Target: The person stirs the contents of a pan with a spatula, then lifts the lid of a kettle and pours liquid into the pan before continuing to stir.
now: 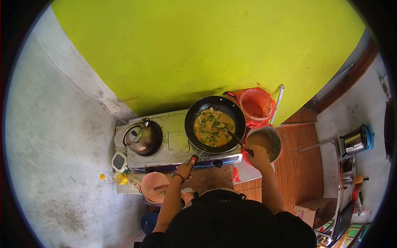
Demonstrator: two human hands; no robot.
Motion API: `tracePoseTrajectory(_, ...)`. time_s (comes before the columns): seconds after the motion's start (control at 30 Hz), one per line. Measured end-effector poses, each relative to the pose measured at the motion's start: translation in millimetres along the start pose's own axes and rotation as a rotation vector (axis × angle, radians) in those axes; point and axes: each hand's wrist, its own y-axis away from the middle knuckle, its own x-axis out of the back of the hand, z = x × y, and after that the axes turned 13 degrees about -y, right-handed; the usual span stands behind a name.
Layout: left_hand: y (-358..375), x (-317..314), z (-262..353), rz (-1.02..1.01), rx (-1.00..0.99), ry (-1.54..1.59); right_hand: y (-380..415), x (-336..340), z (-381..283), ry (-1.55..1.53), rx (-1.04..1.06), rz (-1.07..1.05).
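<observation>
A black wok (189,124) sits on the right burner of the stove, holding an orange-yellow soupy dish (213,127) with green leaves and pale pieces. My left hand (184,170) is closed around the wok's red-and-black handle (194,158) at the front of the stove. In my right hand (258,157) is the dark handle of a spatula (236,139); its tip reaches into the food, where its shape is hard to make out. Just beyond my right hand stands a metal pot (278,138) with brownish liquid, partly hidden by the hand.
A metal kettle (140,138) stands on the left burner of the stove (178,132). Behind the pot is a red-lined bucket (257,105). A pink basin (154,182) and a yellow oil bottle (120,178) are at front left. The green wall (206,49) rises close behind the stove.
</observation>
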Motion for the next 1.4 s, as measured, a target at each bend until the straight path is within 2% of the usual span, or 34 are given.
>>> tracePoseTrajectory(0.17,5,-1,5,0.02,0.014,-0.008,7,34,-1,0.032,-0.048,-0.103)
tracePoseTrajectory(0.37,2,-1,1,0.015,0.003,-0.015,20,61,-38,0.081,-0.042,-0.105)
tracePoseTrajectory(0.47,7,0,8,0.015,0.004,-0.016,20,43,-1,0.079,-0.012,-0.099)
tracePoseTrajectory(0.67,1,-2,0,0.022,0.016,0.02,11,2,-6,0.135,-0.053,-0.062)
tracePoseTrajectory(0.77,6,-1,5,0.01,0.011,0.022,3,-15,-2,0.132,0.007,-0.021)
tracePoseTrajectory(0.97,4,-2,4,0.049,-0.002,-0.007,-15,-49,20,-0.076,0.089,0.094)
tracePoseTrajectory(1.07,9,0,9,0.044,0.0,-0.031,-22,-60,26,-0.136,0.036,0.128)
tracePoseTrajectory(1.27,6,0,6,0.024,0.012,-0.009,-16,-53,9,-0.001,0.088,0.025)
tracePoseTrajectory(1.4,6,0,6,0.044,0.007,-0.057,-5,-39,6,-0.023,0.077,-0.071)
